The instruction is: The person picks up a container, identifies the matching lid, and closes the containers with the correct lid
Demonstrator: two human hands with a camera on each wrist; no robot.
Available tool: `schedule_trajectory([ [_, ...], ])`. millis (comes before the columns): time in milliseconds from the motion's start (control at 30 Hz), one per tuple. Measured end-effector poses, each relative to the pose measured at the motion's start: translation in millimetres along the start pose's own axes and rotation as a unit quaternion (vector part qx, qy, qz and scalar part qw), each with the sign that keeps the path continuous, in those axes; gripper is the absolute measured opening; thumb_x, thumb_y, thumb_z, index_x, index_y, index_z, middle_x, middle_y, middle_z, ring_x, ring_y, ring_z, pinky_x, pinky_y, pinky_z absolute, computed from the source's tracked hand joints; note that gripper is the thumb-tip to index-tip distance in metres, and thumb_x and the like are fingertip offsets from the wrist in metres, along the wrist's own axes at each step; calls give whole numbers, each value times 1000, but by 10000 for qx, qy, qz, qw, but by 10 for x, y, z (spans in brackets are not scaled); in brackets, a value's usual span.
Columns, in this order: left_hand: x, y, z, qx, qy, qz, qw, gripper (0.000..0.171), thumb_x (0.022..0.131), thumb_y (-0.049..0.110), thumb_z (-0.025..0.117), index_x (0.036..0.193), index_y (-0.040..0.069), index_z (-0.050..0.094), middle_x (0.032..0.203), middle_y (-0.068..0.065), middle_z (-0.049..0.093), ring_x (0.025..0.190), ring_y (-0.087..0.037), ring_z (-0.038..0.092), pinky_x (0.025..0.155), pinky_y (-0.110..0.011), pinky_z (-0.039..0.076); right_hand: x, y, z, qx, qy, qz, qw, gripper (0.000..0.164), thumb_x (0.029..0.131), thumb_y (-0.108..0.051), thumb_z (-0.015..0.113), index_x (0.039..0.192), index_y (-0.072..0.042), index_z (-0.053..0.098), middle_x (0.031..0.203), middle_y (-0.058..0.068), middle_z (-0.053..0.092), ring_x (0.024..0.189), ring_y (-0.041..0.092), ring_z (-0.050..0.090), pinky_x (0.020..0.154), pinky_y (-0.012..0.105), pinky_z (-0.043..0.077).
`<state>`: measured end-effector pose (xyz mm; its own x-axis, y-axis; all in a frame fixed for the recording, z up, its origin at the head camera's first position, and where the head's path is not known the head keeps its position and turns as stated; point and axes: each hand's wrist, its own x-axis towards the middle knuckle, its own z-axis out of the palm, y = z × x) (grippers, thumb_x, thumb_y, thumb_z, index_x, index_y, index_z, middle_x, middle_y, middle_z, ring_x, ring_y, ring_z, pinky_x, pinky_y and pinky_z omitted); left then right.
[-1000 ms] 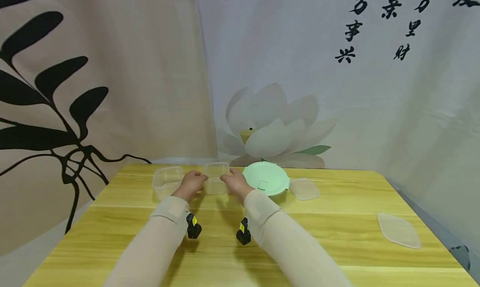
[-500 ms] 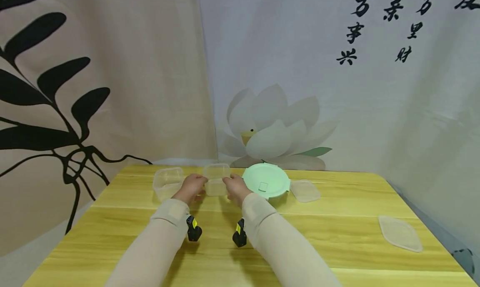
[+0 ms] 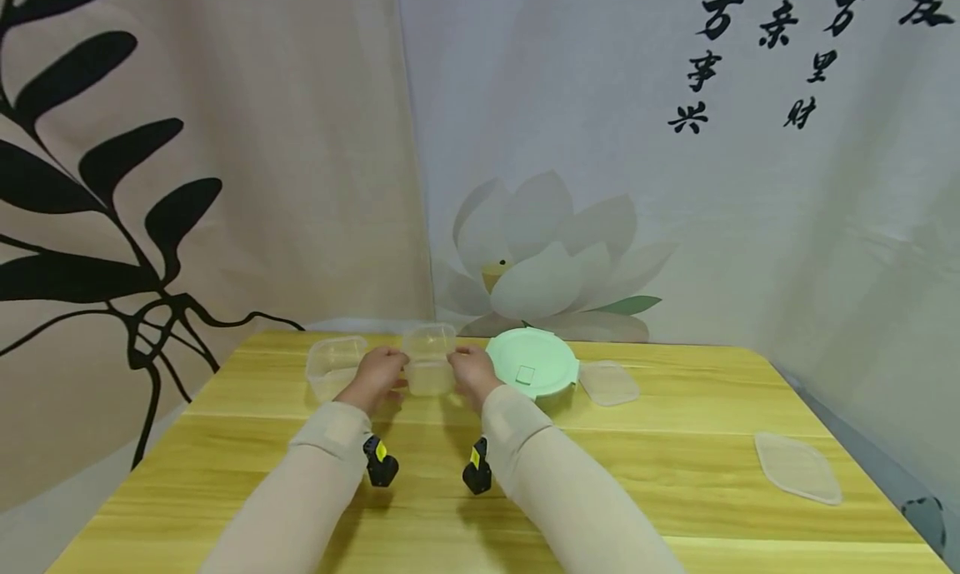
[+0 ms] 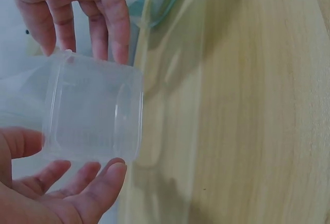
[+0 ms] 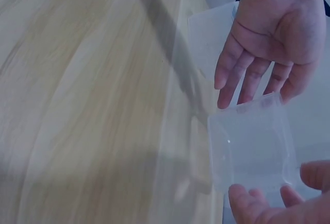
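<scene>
Near the far edge of the table, a clear plastic food container (image 3: 430,379) is held between my two hands. My left hand (image 3: 377,376) pinches its left side with thumb and fingertips. On the opposite side, the right hand (image 3: 474,374) grips it the same way. Seen from the left wrist, the see-through container (image 4: 98,110) is tilted, with fingertips right at its walls. The right wrist view shows the container (image 5: 255,141) with the table edge beside it. Left of my left hand stands another clear container (image 3: 333,366), partly covered by that hand.
A round mint-green lidded box (image 3: 534,362) stands close to the right of my right hand. Beside it lies a flat translucent lid (image 3: 611,383). A second translucent lid (image 3: 798,467) rests farther right on the wooden table (image 3: 637,491). A printed curtain (image 3: 315,141) hangs behind.
The held container has shifted slightly left and looks tilted more toward me. My left hand has moved a little left with it, and the right hand has come slightly lower.
</scene>
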<state>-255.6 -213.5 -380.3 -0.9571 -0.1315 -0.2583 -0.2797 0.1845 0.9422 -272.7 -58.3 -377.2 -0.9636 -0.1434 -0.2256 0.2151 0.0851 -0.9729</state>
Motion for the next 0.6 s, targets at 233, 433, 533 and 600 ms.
schedule_trajectory([
  [233,-102,88,-46,-189,180,114,9996,39,101,16,41,134,-4,37,128,-20,39,106,-36,53,65,-29,53,-64,-84,20,-57,164,-158,9997,40,100,-17,51,137,-3,47,135,18,50,124,38,47,100,53,42],
  [433,-188,150,-83,-354,216,219,9989,35,100,14,42,130,-4,40,122,-18,41,93,-27,57,60,-24,51,-160,-135,-30,158,-72,-283,9994,37,100,-16,49,134,-2,46,133,20,49,117,38,51,101,56,40],
  [533,-238,169,-90,-374,197,240,9988,31,99,14,42,126,-3,42,121,-19,42,89,-25,59,62,-26,52,-201,-146,-64,144,-120,-340,9992,35,100,-16,49,132,-2,46,136,19,47,119,40,51,101,57,40],
  [600,-271,181,-88,-396,177,253,9987,27,99,13,42,122,-2,43,118,-19,43,87,-24,60,63,-27,52,-223,-158,-85,122,-117,-357,9992,34,99,-17,50,130,-3,48,136,19,47,119,41,51,101,57,40],
])
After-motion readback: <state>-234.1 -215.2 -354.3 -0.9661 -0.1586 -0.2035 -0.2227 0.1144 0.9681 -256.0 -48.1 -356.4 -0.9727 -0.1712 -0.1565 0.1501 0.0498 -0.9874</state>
